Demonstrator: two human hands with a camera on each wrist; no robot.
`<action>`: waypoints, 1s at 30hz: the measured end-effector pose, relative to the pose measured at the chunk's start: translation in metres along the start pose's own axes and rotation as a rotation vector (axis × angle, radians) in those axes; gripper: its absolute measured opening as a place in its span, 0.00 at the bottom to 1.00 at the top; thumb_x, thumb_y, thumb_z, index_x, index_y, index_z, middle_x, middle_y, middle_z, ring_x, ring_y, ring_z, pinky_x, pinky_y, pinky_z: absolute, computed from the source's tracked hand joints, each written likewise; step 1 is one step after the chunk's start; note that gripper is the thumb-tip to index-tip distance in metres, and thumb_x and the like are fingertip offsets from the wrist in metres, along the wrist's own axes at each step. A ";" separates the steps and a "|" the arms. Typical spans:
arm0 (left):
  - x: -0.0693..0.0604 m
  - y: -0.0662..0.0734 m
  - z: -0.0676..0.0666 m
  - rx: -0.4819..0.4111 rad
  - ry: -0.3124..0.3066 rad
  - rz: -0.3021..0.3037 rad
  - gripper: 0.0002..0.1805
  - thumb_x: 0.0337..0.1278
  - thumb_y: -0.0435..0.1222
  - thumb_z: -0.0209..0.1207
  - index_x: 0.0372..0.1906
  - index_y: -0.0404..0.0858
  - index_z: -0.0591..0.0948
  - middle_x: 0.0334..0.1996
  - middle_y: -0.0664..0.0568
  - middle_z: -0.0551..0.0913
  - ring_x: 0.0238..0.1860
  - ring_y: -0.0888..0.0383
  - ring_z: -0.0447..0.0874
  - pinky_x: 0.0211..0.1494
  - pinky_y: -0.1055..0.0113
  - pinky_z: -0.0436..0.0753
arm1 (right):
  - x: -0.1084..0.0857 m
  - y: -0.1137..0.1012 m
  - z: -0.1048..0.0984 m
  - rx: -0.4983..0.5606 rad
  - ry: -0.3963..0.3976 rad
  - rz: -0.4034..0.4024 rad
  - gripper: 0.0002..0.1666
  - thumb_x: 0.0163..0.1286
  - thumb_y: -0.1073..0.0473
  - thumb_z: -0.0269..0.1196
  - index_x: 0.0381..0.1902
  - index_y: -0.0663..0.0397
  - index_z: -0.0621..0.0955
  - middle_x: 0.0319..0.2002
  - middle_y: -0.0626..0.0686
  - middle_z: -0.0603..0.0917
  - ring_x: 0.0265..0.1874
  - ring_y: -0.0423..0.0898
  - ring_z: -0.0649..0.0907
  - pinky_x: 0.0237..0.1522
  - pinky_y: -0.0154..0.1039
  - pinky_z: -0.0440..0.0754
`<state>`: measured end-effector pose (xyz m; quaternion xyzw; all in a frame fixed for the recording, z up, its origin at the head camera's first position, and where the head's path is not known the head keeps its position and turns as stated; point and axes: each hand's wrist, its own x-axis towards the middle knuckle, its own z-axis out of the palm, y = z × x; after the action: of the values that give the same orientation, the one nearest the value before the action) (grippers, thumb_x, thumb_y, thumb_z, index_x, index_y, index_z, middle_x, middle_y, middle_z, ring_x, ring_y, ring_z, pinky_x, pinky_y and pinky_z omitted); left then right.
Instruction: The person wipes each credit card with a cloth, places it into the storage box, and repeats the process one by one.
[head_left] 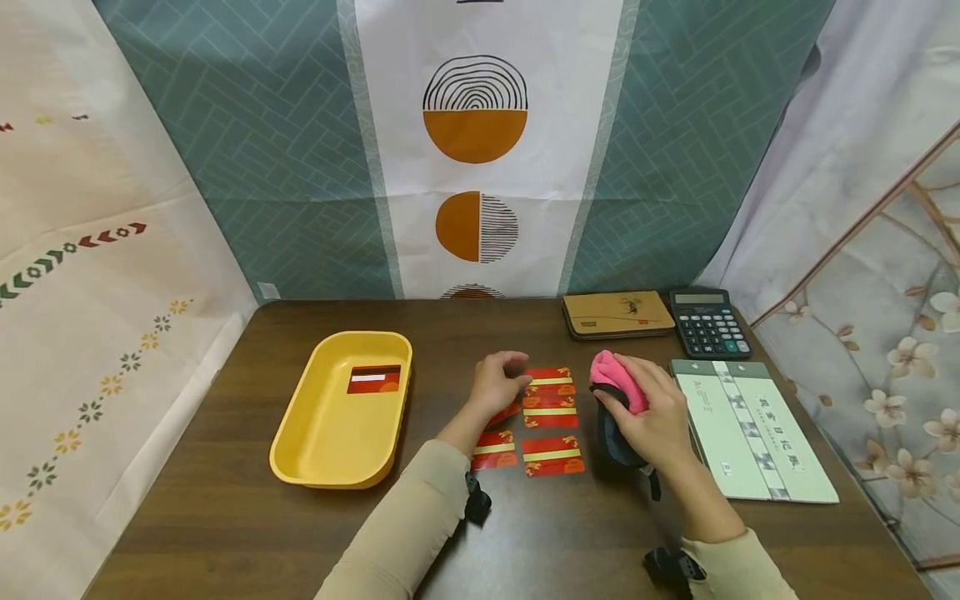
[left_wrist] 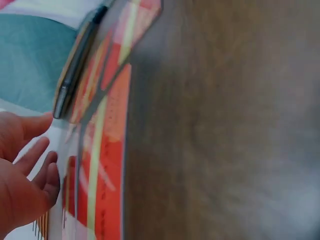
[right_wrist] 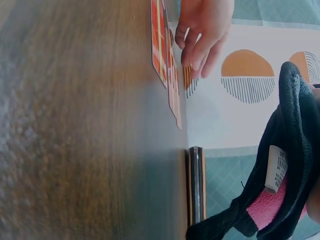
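Note:
My right hand [head_left: 658, 410] grips a fuzzy dark-and-pink cloth item [head_left: 618, 380] above the table, right of the red cards. In the right wrist view a white printed label [right_wrist: 276, 169] and a dark strap show on this cloth item; its exact kind is unclear. Several red cards with yellow stripes [head_left: 552, 457] lie in two columns on the table. Over their upper left part hovers my left hand [head_left: 498, 385], fingers loosely bent and holding nothing; it partly hides the left column. The left wrist view shows this hand [left_wrist: 25, 175] beside the cards.
A yellow tray [head_left: 288, 433] stands on the left with one red card [head_left: 373, 380] inside, its dark stripe up. At the back right are a tan wallet [head_left: 618, 314] and a calculator [head_left: 708, 323]. A pale green account book [head_left: 757, 433] lies right of my right hand.

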<state>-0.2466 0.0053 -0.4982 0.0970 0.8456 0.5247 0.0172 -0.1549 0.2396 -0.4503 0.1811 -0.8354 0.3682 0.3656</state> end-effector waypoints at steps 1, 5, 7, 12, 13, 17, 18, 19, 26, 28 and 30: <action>0.002 -0.001 0.002 0.019 0.008 0.002 0.18 0.59 0.30 0.70 0.55 0.35 0.85 0.50 0.45 0.86 0.51 0.47 0.82 0.58 0.54 0.82 | 0.000 0.000 0.000 0.001 0.000 -0.003 0.39 0.42 0.72 0.82 0.57 0.61 0.84 0.49 0.60 0.86 0.46 0.56 0.82 0.56 0.20 0.70; 0.009 -0.004 0.007 0.087 0.012 0.019 0.21 0.52 0.31 0.74 0.53 0.37 0.86 0.51 0.47 0.85 0.50 0.47 0.79 0.56 0.55 0.81 | 0.000 0.001 0.001 0.008 0.004 -0.019 0.40 0.41 0.72 0.82 0.57 0.61 0.84 0.48 0.60 0.86 0.45 0.56 0.82 0.56 0.20 0.70; 0.011 -0.005 0.008 0.112 0.008 0.026 0.21 0.51 0.31 0.75 0.53 0.38 0.87 0.50 0.48 0.86 0.48 0.48 0.80 0.54 0.56 0.82 | 0.000 0.001 0.001 0.010 0.001 -0.024 0.40 0.41 0.72 0.82 0.57 0.61 0.83 0.48 0.60 0.86 0.45 0.57 0.82 0.56 0.20 0.70; 0.012 -0.009 0.002 0.110 -0.018 0.039 0.17 0.59 0.32 0.71 0.54 0.37 0.86 0.47 0.46 0.87 0.48 0.49 0.82 0.54 0.56 0.83 | 0.002 0.001 -0.002 -0.008 -0.009 -0.016 0.40 0.42 0.71 0.82 0.57 0.62 0.83 0.49 0.60 0.85 0.46 0.57 0.82 0.58 0.18 0.69; 0.013 -0.010 0.000 0.110 -0.036 0.044 0.18 0.59 0.33 0.70 0.55 0.37 0.86 0.48 0.46 0.87 0.49 0.49 0.82 0.56 0.56 0.83 | 0.002 0.001 -0.003 -0.013 -0.010 -0.014 0.40 0.42 0.71 0.82 0.57 0.62 0.83 0.49 0.60 0.85 0.46 0.57 0.83 0.57 0.18 0.69; 0.013 -0.013 -0.007 0.126 -0.133 0.065 0.25 0.55 0.35 0.73 0.60 0.36 0.83 0.55 0.47 0.85 0.55 0.49 0.79 0.60 0.57 0.81 | 0.002 0.002 -0.006 -0.031 -0.020 -0.006 0.40 0.44 0.71 0.82 0.59 0.61 0.83 0.50 0.60 0.85 0.47 0.57 0.83 0.58 0.18 0.68; 0.014 -0.014 -0.009 0.131 -0.145 0.072 0.26 0.55 0.34 0.74 0.60 0.36 0.83 0.54 0.47 0.85 0.54 0.48 0.79 0.60 0.57 0.81 | 0.001 0.003 -0.006 -0.032 -0.022 -0.002 0.40 0.44 0.70 0.82 0.59 0.60 0.83 0.50 0.59 0.85 0.47 0.56 0.83 0.58 0.18 0.68; 0.014 -0.015 -0.009 0.136 -0.152 0.079 0.26 0.54 0.34 0.74 0.60 0.36 0.83 0.54 0.46 0.85 0.54 0.48 0.79 0.59 0.57 0.81 | 0.001 0.004 -0.007 -0.036 -0.026 0.001 0.40 0.44 0.70 0.82 0.59 0.60 0.83 0.51 0.59 0.85 0.47 0.56 0.83 0.58 0.17 0.68; 0.016 -0.015 -0.010 0.314 -0.229 0.152 0.30 0.61 0.37 0.70 0.69 0.41 0.77 0.67 0.49 0.76 0.66 0.46 0.72 0.70 0.51 0.72 | -0.003 0.004 -0.008 -0.052 -0.044 0.027 0.40 0.46 0.69 0.82 0.60 0.58 0.83 0.51 0.58 0.85 0.48 0.55 0.83 0.57 0.17 0.68; 0.015 -0.014 -0.010 0.361 -0.275 0.169 0.32 0.63 0.39 0.68 0.72 0.45 0.74 0.69 0.51 0.74 0.69 0.47 0.66 0.73 0.49 0.66 | -0.003 0.004 -0.009 -0.052 -0.046 0.030 0.40 0.46 0.69 0.82 0.60 0.58 0.83 0.51 0.58 0.85 0.48 0.54 0.83 0.57 0.17 0.68; 0.016 -0.013 -0.010 0.370 -0.306 0.170 0.34 0.64 0.41 0.68 0.73 0.47 0.72 0.69 0.52 0.74 0.70 0.48 0.65 0.73 0.47 0.63 | -0.003 0.005 -0.009 -0.051 -0.048 0.030 0.40 0.46 0.69 0.82 0.60 0.58 0.83 0.51 0.58 0.85 0.48 0.54 0.83 0.56 0.17 0.68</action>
<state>-0.2652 -0.0066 -0.5042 0.2476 0.9036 0.3396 0.0829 -0.1514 0.2496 -0.4511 0.1680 -0.8556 0.3477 0.3446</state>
